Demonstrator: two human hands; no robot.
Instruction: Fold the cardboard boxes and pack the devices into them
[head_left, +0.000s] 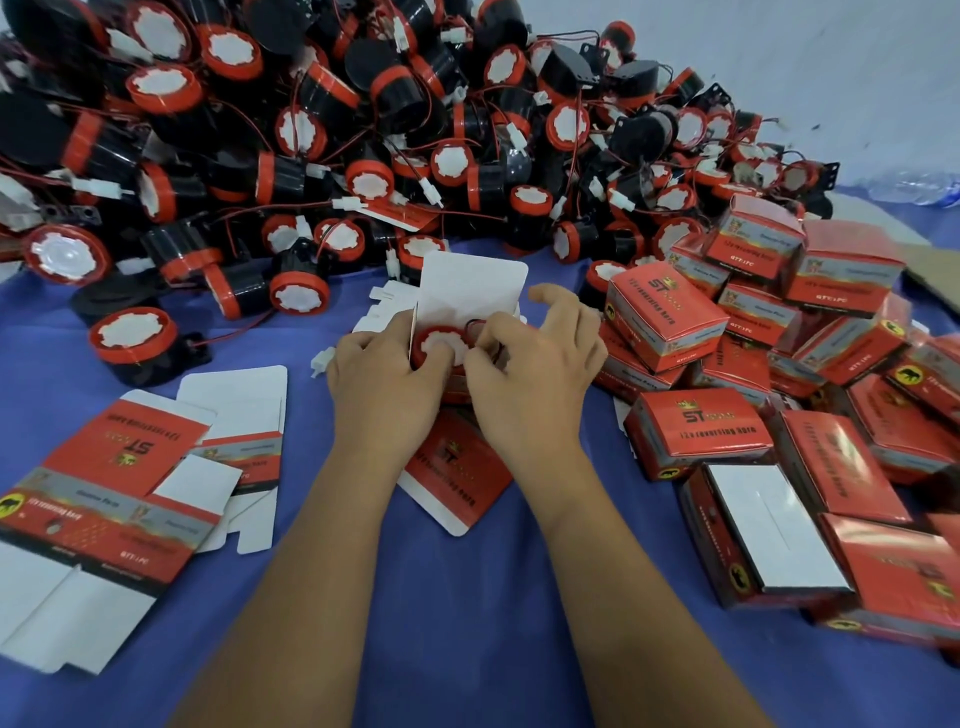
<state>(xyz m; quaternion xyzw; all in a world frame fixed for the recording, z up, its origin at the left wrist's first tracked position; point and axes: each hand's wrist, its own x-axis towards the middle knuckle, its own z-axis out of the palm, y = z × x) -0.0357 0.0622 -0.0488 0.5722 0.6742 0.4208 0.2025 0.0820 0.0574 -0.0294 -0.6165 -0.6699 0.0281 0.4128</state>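
Landmark: the red printed cardboard box (457, 467), partly folded, on the blue cloth-covered table (467, 597) at centre, with its white top flap (470, 283) raised on the far side.

A round black device with a red rim and white face (439, 345) sits in the box's open mouth. The left hand (384, 384) grips the device's rim, fingers curled round it. The right hand (530, 374) pinches the device's thin wire (475, 326) between thumb and forefinger; its other fingers are spread.

Beyond the box: a heap of identical black-and-red devices (311, 130). Left of the box: flat unfolded cartons (119, 493). Right of the box: closed red boxes (779, 395), stacked loosely.
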